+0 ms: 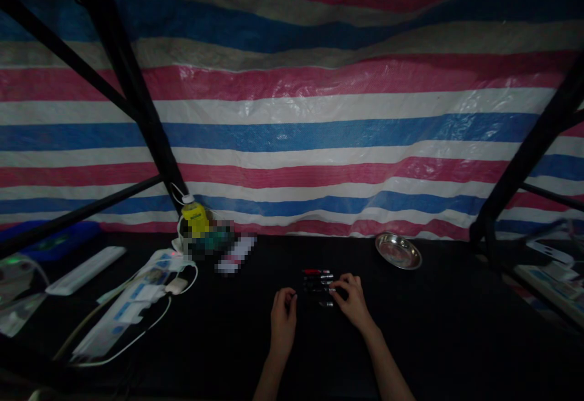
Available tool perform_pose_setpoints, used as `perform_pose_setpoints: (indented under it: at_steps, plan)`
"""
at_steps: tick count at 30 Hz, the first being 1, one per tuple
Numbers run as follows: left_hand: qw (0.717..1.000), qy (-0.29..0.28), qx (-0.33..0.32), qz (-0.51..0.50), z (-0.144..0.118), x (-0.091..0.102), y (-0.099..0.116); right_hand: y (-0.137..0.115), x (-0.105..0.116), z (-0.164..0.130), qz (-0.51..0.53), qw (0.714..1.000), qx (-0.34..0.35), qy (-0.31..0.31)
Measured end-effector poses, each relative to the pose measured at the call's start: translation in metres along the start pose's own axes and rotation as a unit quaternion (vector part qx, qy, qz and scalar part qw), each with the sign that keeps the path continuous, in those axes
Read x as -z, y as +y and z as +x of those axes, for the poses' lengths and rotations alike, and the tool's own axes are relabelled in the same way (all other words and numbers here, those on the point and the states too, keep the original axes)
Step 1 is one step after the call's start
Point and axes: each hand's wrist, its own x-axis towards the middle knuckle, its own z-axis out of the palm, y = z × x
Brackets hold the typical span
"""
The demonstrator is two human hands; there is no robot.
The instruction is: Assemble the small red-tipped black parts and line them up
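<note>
Head view shows our right hand (350, 299) with fingers pinching a pen among the row of pens (318, 284) mid-desk (438, 328), left hand (283, 314) loosely curled just beside, so we should lift gently without scattering neighbours.

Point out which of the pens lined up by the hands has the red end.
The farthest pen in the row, at the back and beyond the right hand. Its end is red; the others nearer the hands look dark.
</note>
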Motion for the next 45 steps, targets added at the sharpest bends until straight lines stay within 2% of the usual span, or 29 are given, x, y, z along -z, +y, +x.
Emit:
perform_pose_setpoints:
  at_steps: [3,6,8,10,12,14,16,18,20,23,26,29,31,34,38,42,45]
  plan:
    - [1.0,-0.001,0.013,-0.021,0.0,0.001,0.004,-0.004,0.0,0.002,0.051,0.998,-0.011,0.039]
    - [0.999,0.007,0.041,-0.03,-0.001,0.002,0.008,-0.006,0.001,0.005,0.19,0.976,-0.075,0.08]
    - [0.998,0.007,0.059,-0.03,-0.002,0.003,0.01,-0.004,0.002,0.006,0.335,0.926,-0.147,0.096]
    - [0.997,0.001,0.072,-0.034,-0.003,0.004,0.01,-0.002,0.005,0.008,0.466,0.854,-0.212,0.094]
    - [0.996,-0.007,0.08,-0.041,-0.003,0.004,0.01,-0.001,0.01,0.008,0.551,0.793,-0.247,0.08]
    - [0.995,-0.01,0.086,-0.048,-0.003,0.004,0.01,-0.002,0.015,0.008,0.596,0.76,-0.252,0.062]
    - [0.994,-0.011,0.091,-0.055,-0.002,0.004,0.012,-0.005,0.017,0.008,0.619,0.744,-0.249,0.041]
    - [0.994,-0.012,0.09,-0.065,-0.001,0.004,0.015,-0.008,0.017,0.008,0.622,0.74,-0.256,0.022]
    - [0.994,-0.022,0.083,-0.071,0.001,0.003,0.018,-0.009,0.014,0.008,0.604,0.751,-0.266,0.009]
    - [0.997,-0.04,0.043,-0.048,0.003,0.0,0.022,-0.009,0.007,0.005,0.543,0.795,-0.269,-0.014]
    - [0.998,-0.057,-0.033,0.007,0.003,-0.004,0.025,-0.009,0.001,0.002,0.485,0.829,-0.273,-0.061]
    - [0.989,-0.096,-0.102,0.056,0.002,-0.009,0.026,-0.009,-0.002,0.0,0.457,0.838,-0.279,-0.106]
    - [0.983,-0.107,-0.135,0.064,0.004,-0.014,0.027,-0.01,-0.002,0.0,0.446,0.841,-0.286,-0.112]
    - [0.983,-0.077,-0.159,0.044,0.009,-0.02,0.024,-0.01,-0.001,0.0,0.432,0.847,-0.289,-0.107]
    - [0.989,-0.046,-0.138,-0.005,0.013,-0.026,0.02,-0.01,0.0,0.0,0.416,0.857,-0.275,-0.129]
    - [0.996,-0.032,-0.063,-0.045,0.014,-0.027,0.021,-0.011,-0.001,0.0,0.415,0.855,-0.263,-0.165]
    - [0.996,-0.027,-0.012,-0.081,0.017,-0.028,0.02,-0.014,0.0,0.001,0.427,0.843,-0.28,-0.17]
